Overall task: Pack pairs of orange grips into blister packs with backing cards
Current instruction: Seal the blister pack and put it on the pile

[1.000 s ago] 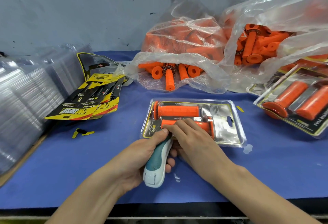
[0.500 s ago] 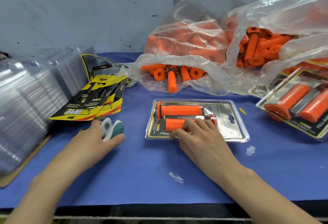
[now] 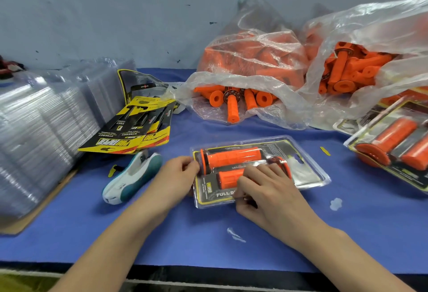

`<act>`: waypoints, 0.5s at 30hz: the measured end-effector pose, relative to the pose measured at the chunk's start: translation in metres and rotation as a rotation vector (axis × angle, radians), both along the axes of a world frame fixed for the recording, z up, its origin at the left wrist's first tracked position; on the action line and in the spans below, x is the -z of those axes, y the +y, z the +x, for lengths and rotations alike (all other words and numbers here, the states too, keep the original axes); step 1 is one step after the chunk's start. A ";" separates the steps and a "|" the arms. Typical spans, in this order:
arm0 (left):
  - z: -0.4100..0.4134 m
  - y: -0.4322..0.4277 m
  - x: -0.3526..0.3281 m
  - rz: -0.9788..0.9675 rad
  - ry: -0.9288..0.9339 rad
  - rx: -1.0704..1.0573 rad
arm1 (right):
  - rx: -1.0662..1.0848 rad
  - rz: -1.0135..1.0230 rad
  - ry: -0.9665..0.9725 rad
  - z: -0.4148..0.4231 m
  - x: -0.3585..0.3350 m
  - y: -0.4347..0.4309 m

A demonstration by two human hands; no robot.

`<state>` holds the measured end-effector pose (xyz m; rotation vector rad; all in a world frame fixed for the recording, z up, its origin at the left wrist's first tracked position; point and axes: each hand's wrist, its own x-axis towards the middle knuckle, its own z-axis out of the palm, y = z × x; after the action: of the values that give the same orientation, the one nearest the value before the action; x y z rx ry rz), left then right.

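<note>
Under right grip (image 3: 273,189), blister pack (image 3: 310,177); left grip (image 3: 178,176) at its left edge.

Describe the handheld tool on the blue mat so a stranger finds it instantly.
Start at the stack of clear blister shells at far left. Nearer the camera than the yellow-and-black backing cards beside it lies the tool. It alone is white and teal.

"FULL D" shows on the backing card (image 3: 209,195) inside the middle pack (image 3: 310,177). The yellow cards (image 3: 120,143) at left say "PRO TAPER" and "SYNERGY", upside down.
</note>
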<state>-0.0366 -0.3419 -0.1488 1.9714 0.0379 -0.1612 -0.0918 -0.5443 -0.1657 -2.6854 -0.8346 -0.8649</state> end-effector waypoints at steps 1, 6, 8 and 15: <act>0.000 -0.002 -0.001 -0.052 0.033 0.002 | -0.012 0.004 -0.002 0.000 -0.001 0.000; 0.005 0.005 -0.009 -0.179 0.199 0.060 | -0.047 -0.005 0.006 -0.001 -0.001 -0.006; 0.006 0.007 -0.008 -0.157 0.224 0.074 | -0.051 -0.039 0.004 -0.002 0.000 -0.008; 0.007 0.008 -0.006 -0.065 0.148 0.033 | -0.019 -0.138 -0.010 -0.005 0.001 -0.008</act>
<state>-0.0300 -0.3337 -0.1427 1.8928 0.0955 -0.3257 -0.0966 -0.5527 -0.1664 -2.7876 -0.9533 -0.8461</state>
